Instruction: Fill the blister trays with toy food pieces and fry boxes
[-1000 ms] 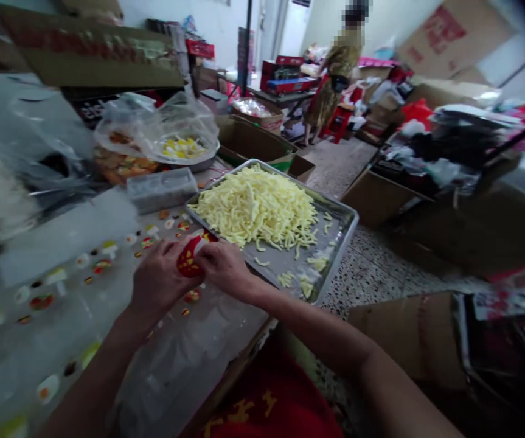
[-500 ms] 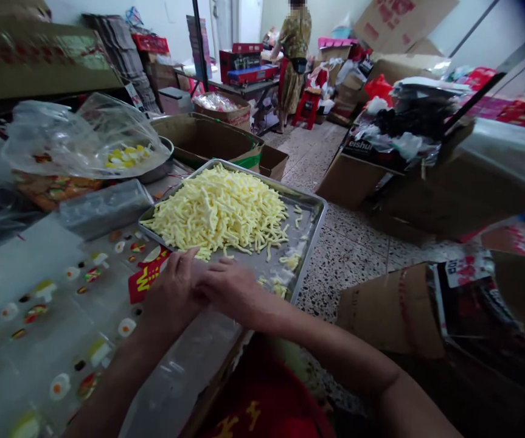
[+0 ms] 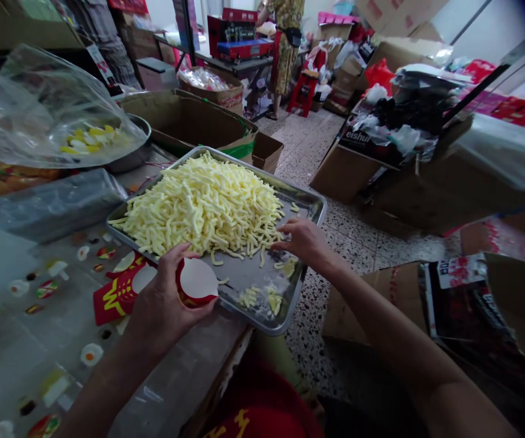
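Reference: 12 o'clock is straight ahead of the wearer. The table (image 3: 175, 372) supports a metal tray (image 3: 322, 214) at 12 o'clock. A pile of pale yellow sticks (image 3: 207, 198) fills the tray's 10 o'clock portion. The right hand (image 3: 306, 244) is over the tray's 3 o'clock edge, fingers apart, fingertips beside the pile; contact cannot be confirmed. The left hand (image 3: 167, 293) is clamped around a carton (image 3: 198, 281) at the tray's 7 o'clock edge, its white inner face showing. A red packet (image 3: 112, 299) lies at 9 o'clock from the carton. Loose sticks (image 3: 249, 297) lie at the tray's 5 o'clock. Step in hand, as judged: reaching for sticks. Next move calls for closing the right fingers on sticks, carton held steady.
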A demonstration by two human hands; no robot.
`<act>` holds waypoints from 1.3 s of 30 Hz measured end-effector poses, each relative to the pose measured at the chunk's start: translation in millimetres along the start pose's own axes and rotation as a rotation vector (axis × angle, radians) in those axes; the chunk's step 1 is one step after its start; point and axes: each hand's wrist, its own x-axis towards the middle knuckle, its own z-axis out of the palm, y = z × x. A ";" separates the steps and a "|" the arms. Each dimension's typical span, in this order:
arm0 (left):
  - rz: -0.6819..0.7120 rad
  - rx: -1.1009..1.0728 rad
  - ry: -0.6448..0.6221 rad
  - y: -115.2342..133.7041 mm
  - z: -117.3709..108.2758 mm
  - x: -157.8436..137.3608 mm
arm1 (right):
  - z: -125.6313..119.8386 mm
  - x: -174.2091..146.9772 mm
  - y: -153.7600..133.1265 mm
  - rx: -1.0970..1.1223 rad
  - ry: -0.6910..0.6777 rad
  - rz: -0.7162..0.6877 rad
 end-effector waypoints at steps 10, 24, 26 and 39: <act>-0.013 -0.066 -0.101 -13.7 7.2 -7.0 | 2.3 -10.8 -1.1 0.065 -0.111 0.113; 0.021 -0.023 -0.146 -8.5 3.3 -1.9 | 10.8 -6.4 -26.0 -0.165 -0.222 -0.190; 0.031 -0.026 -0.166 -7.4 6.0 -2.7 | 13.3 -5.5 -29.8 -0.161 -0.229 -0.140; 0.016 -0.036 -0.148 -7.1 -0.5 -8.5 | -0.6 -20.6 -20.0 0.193 0.038 -0.263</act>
